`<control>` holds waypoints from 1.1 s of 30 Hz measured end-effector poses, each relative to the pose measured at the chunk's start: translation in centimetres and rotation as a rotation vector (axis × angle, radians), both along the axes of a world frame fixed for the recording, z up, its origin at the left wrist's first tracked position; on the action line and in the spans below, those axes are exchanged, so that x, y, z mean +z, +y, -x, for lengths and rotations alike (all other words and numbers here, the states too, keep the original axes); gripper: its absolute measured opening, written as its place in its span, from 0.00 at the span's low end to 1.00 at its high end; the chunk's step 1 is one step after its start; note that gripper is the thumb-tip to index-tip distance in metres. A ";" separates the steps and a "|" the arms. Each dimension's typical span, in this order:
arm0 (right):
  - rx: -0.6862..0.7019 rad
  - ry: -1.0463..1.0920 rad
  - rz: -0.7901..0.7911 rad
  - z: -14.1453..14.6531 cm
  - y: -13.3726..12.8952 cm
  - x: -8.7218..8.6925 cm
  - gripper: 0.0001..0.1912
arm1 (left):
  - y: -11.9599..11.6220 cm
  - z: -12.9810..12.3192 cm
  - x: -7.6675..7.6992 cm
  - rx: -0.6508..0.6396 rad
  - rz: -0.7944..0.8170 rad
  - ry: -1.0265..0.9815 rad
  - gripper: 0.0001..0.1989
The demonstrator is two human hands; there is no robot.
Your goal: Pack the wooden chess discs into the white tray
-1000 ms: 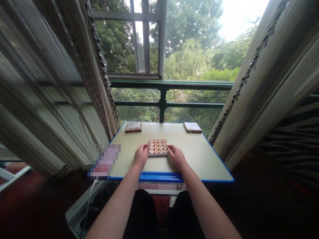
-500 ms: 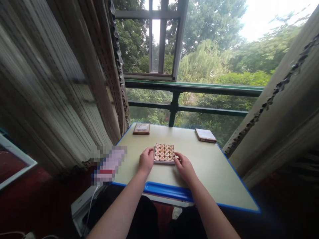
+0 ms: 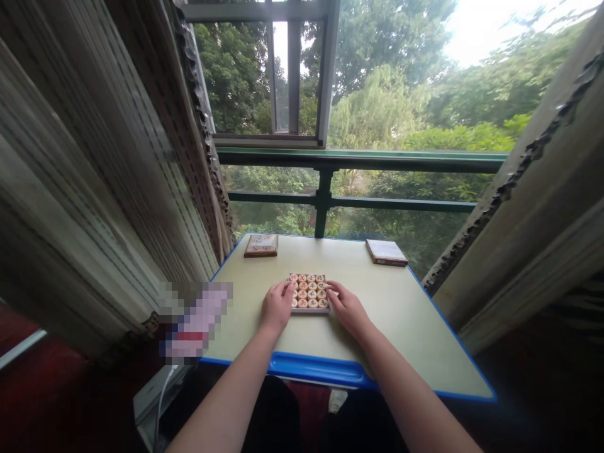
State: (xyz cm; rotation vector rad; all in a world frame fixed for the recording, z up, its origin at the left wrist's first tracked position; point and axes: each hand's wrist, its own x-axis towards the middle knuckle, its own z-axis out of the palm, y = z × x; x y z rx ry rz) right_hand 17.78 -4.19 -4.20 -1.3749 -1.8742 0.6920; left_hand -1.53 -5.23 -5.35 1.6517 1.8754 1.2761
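Note:
A shallow box (image 3: 310,311) stands on the pale table, filled with rows of round wooden pieces (image 3: 312,294) that carry red and dark characters. My left hand (image 3: 277,305) grips the box's left side, its fingertips over the edge beside the leftmost pieces. On the opposite side my right hand (image 3: 346,306) holds the right edge, thumb and fingers bent against it. Both hands are curled, with the box between them.
The table (image 3: 401,327) has a blue rim and a blue tray (image 3: 321,370) at its near edge. A flat wooden box (image 3: 261,245) lies at the back left, another (image 3: 387,252) at the back right. A pixelated pinkish object (image 3: 201,318) is at the left edge.
The view has shifted a little. My right hand has moved slightly up along the box's right side, and my left fingers now reach further over the left edge.

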 end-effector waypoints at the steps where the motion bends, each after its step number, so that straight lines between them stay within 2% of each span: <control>1: 0.011 -0.026 -0.012 0.0 0.0 -0.1 0.19 | 0.0 0.0 0.0 0.011 0.003 -0.006 0.17; 8: 0.032 -0.129 -0.050 0.1 0.4 -0.2 0.19 | 0.1 0.1 -0.2 0.019 -0.002 -0.008 0.18; 19: 0.019 -0.137 -0.038 0.1 0.2 -0.3 0.21 | 0.0 0.3 -0.3 0.024 -0.027 -0.073 0.18; 24: 0.022 -0.167 -0.061 0.1 0.3 -0.5 0.21 | 0.1 0.3 -0.4 -0.005 0.004 -0.039 0.19; 33: 0.018 -0.187 -0.075 0.2 0.4 -0.4 0.20 | 0.3 0.3 -0.3 0.019 0.057 0.000 0.20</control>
